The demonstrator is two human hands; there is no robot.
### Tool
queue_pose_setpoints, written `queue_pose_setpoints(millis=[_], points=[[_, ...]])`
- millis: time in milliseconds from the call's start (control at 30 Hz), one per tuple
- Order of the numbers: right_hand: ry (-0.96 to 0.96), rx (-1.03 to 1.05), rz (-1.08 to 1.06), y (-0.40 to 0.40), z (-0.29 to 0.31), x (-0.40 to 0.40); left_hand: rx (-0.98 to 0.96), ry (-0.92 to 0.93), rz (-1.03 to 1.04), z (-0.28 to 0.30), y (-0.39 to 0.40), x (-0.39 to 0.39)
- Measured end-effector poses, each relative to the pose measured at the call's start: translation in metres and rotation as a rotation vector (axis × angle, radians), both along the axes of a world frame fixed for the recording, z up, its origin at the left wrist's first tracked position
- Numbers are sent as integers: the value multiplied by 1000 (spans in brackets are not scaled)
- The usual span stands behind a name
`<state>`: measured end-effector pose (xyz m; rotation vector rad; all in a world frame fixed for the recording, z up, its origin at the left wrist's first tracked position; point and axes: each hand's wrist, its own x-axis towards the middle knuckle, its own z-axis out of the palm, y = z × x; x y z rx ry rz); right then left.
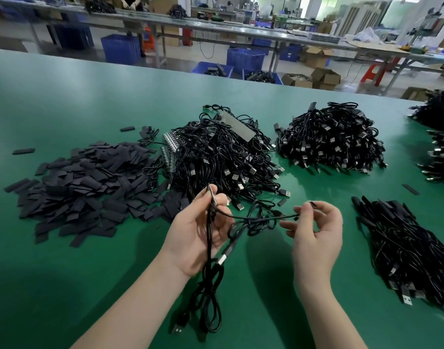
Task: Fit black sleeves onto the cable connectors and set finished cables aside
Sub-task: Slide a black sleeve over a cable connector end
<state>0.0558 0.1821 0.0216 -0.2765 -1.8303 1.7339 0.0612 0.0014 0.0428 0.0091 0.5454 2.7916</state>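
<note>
My left hand (198, 235) grips a few black cables (210, 280) near their connector ends, and their loops hang down toward the table's near edge. One cable (261, 217) stretches across to my right hand (316, 233), which pinches its small connector end between thumb and forefinger at about the same height. A flat pile of black sleeves (84, 187) lies on the left of the green table (64, 102). Behind my hands sits a heap of unsleeved cables (223, 157) with bare USB plugs. At the right lies a stack of sleeved cables (407, 248).
Another cable heap (331, 139) sits at the back right, with more cable heaps (440, 137) at the far right edge. A loose sleeve (410, 189) lies by the right stack. Blue crates (244, 60) and cardboard boxes stand on the floor beyond the table.
</note>
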Motion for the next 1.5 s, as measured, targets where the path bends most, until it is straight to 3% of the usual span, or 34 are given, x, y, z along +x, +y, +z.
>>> queue_pose_setpoints(millis=[67, 167, 233, 367, 533, 767, 933, 1200, 1333, 1500], points=[[44, -47, -42, -1, 3, 2, 0, -48, 73, -3, 0, -4], [86, -96, -17, 0, 6, 3, -235, -95, 198, -8, 2, -8], [81, -106, 52, -1, 6, 3, -269, -99, 237, -12, 1, -9], [18, -110, 230, -6, 3, 1, -467, -20, 244, -16, 0, -11], [-126, 30, 395, -6, -2, -1, -595, 93, 231, -17, -2, -12], [-142, 184, 270, -3, -5, -3, -575, 68, 210, -20, -5, -13], [-103, -69, 238, 3, 0, -4, -503, 31, 233, -18, -2, -12], [-115, 29, 423, -6, 0, 0, -488, -47, 261, -14, -2, -11], [-181, -71, 506, -10, -1, 2, -506, -60, 296, -14, -3, -12], [-274, 301, 523, -9, -5, 3, -658, -44, 363, -17, -3, -11]])
